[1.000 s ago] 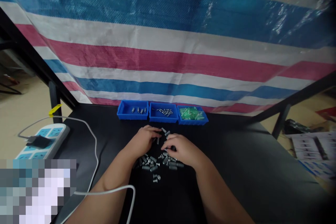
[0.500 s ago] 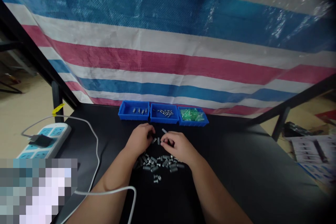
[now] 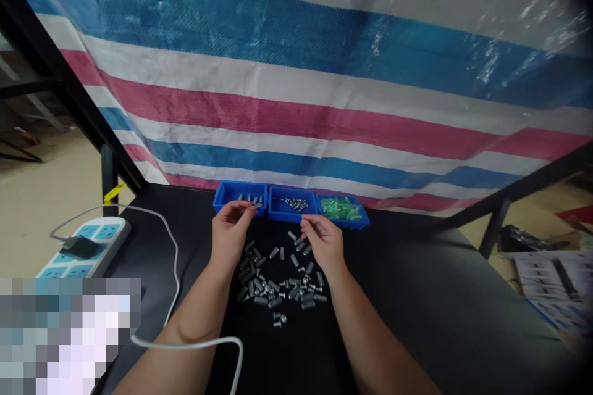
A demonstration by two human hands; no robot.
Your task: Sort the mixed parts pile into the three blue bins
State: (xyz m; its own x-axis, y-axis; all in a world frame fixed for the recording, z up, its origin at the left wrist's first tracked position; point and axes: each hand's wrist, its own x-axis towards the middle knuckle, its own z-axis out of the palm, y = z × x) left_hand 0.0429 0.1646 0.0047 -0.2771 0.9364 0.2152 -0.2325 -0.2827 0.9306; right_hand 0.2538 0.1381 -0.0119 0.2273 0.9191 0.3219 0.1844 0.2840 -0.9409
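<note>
My left hand is raised at the front of the left blue bin. Its thumb and forefinger pinch a small metal piece, only partly visible. Several short metal pieces lie in that bin. My right hand hovers over the table near the middle blue bin, fingertips pressed together; what they hold, if anything, is too small to name. Between and below the hands, a loose spread of grey metal cylinders and small screws lies on the black table.
Small metal parts fill some of the middle bin. In the right blue bin are green parts in clear plastic. A white power strip with a black plug stands at left. A white cable crosses my left forearm. Striped sheeting hangs behind.
My left hand has moved up from the metal pieces to the left bin's front. My right hand has risen slightly and shifted right, uncovering more cylinders. The view has shifted a little.
</note>
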